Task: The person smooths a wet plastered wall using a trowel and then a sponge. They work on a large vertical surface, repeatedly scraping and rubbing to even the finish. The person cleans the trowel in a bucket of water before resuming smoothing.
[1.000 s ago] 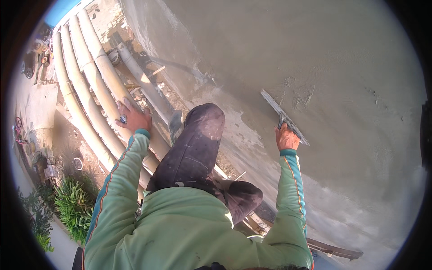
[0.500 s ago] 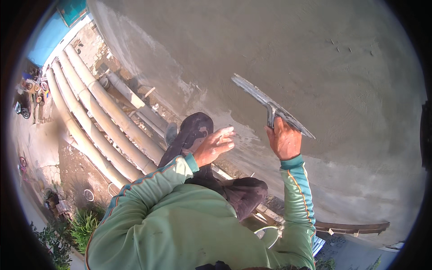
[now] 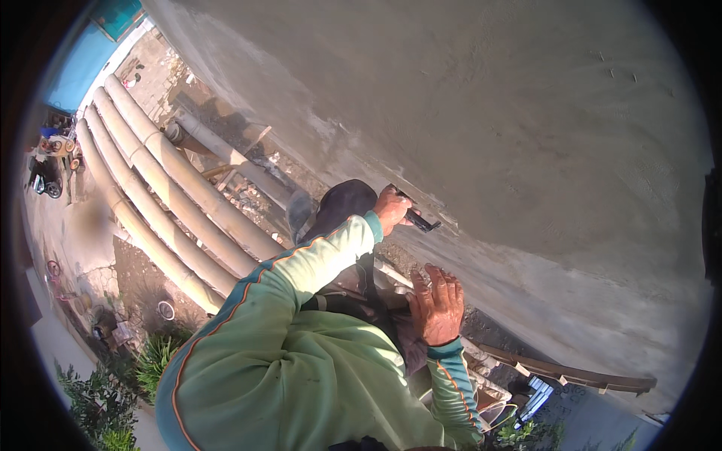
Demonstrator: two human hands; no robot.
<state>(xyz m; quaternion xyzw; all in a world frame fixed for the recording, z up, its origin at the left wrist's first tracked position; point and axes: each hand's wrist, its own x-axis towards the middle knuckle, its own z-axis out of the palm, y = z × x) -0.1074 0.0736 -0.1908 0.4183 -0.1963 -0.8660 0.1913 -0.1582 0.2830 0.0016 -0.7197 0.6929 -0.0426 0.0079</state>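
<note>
Clearly, trowel in left hand, beside wall; right hand apart, fingers raised

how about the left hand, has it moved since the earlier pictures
Yes: the left hand has moved right, away from the bamboo poles it rested on at first, and now grips the trowel by the plastered wall.

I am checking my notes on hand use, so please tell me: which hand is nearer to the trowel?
Left. The left hand holds the trowel; the right hand is apart from it, lower in the picture.
</note>
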